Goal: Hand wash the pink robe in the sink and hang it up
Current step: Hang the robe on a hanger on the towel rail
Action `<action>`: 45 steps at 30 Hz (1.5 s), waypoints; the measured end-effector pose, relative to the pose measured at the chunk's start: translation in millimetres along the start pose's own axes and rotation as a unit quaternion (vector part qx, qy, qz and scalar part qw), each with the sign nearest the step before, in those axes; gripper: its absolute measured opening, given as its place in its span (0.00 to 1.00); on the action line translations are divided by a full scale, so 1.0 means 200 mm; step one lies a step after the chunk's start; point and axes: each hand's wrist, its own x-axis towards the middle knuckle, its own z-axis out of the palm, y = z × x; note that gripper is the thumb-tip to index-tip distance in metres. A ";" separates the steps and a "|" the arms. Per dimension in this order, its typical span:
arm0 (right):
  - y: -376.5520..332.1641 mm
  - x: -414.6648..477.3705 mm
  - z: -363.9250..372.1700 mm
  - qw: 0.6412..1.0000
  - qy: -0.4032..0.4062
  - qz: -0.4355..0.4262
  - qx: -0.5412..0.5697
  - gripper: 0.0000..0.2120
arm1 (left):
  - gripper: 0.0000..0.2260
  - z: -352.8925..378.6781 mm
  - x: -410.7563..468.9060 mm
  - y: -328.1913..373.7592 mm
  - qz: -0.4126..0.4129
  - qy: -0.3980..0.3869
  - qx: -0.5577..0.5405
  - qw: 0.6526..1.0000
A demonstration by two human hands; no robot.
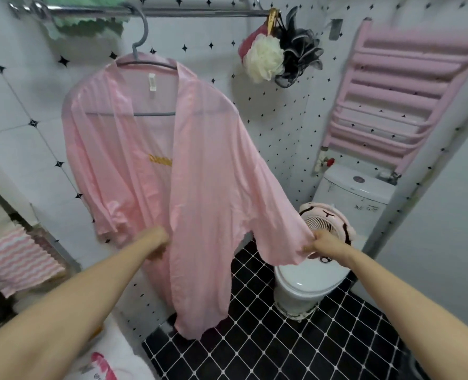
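Shows two forearms, uncovered along the whole visible length, from the near left and near right corners out to the wrists. Ends each in a bare hand: left hand (156, 239) softly blurred, outline only; right hand (327, 244) sharper, with knuckles and thumb distinct.

robe (200, 165) 1 | hanger (156, 114) 1 | hands (157, 238) (326, 244) 2 | bath puffs (264, 57) (300, 48) (245, 45) 3 | toilet (306, 281) 1 | fan (319, 222) 1 | radiator (408, 60) 1

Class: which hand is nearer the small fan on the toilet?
Right. The right hand holds the pink robe just before the fan; the left hand is further left, across the robe.
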 end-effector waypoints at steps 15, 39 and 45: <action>-0.13 -0.43 0.14 0.949 0.121 -0.086 0.279 0.09 | 0.11 0.65 -0.81 0.68 0.470 0.168 -0.148 0.854; -0.11 -0.89 0.02 0.886 0.303 -0.016 0.350 0.07 | 0.09 0.80 -1.22 0.52 0.597 0.230 -0.135 0.756; -0.08 -0.94 0.01 0.862 0.133 -0.047 0.487 0.10 | 0.01 0.57 -1.20 0.65 0.548 0.342 -0.187 0.740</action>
